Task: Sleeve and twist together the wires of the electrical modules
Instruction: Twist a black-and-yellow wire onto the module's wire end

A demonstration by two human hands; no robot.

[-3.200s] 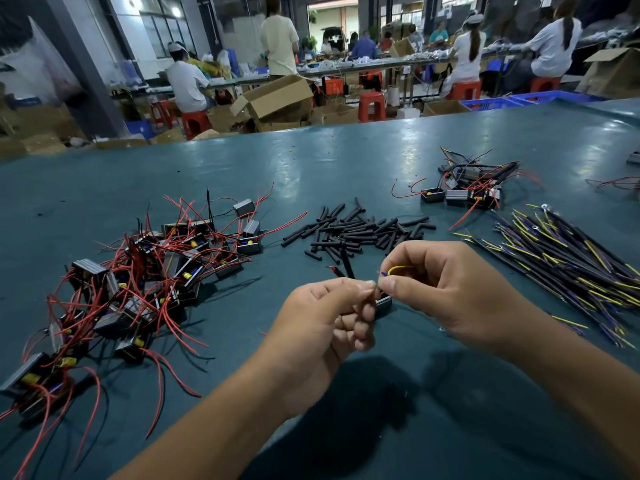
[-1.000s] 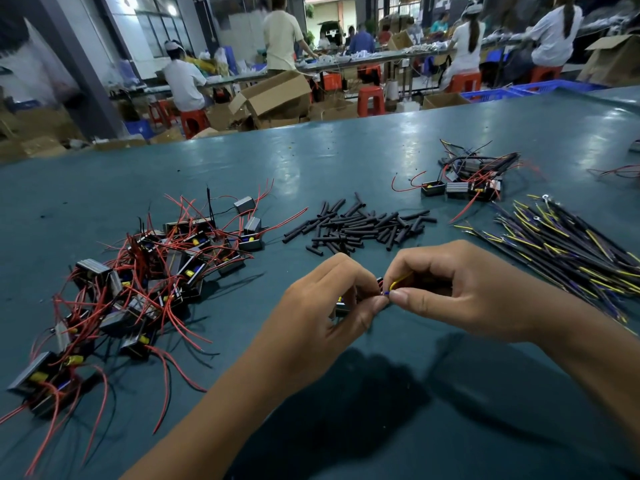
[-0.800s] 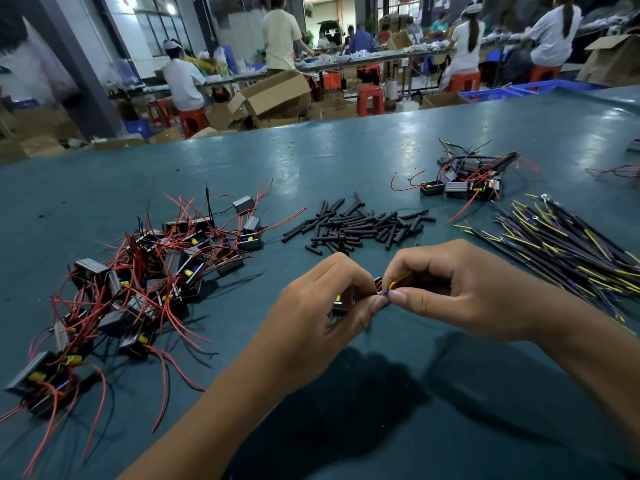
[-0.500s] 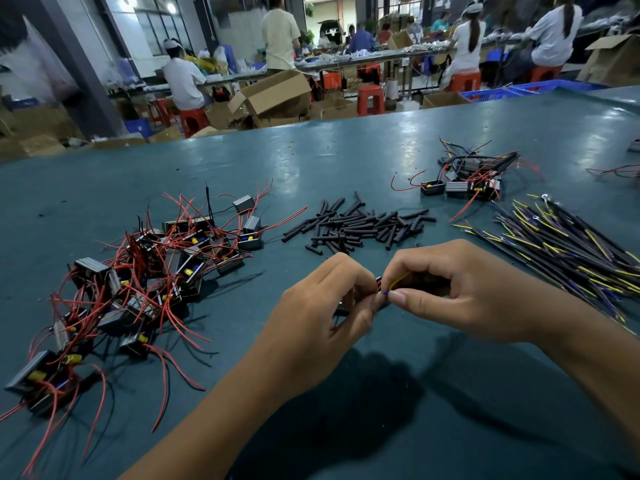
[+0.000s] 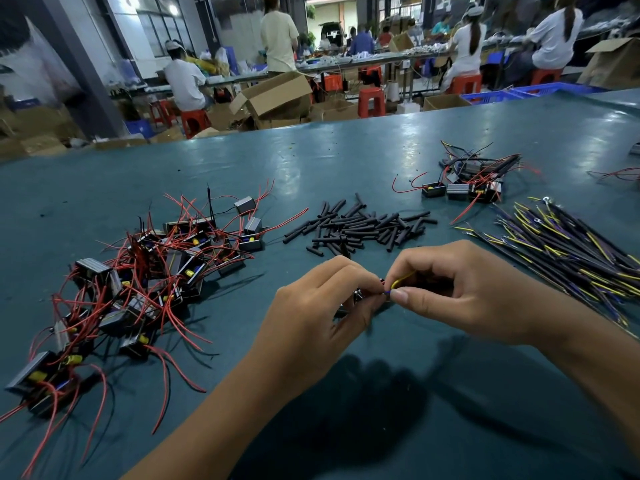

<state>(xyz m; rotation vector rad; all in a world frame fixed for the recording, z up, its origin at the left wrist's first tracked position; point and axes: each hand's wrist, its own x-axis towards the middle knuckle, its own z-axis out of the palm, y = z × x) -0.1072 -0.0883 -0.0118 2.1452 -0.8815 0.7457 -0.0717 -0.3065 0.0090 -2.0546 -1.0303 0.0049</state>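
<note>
Where the two hands meet above the table point(image 5: 346, 161), the yellow wire point(image 5: 401, 277) lies pinched between them, its long axis running left to right from one set of fingertips to the other. The right hand point(image 5: 464, 296) pinches it by thumb and forefinger; the left hand point(image 5: 318, 306) curls round a mostly hidden module point(image 5: 356, 295). Black sleeves point(image 5: 360, 226) lie just beyond, loose modules point(image 5: 156, 271) to the left, and a bundle of wires point(image 5: 568, 251) to the right.
</note>
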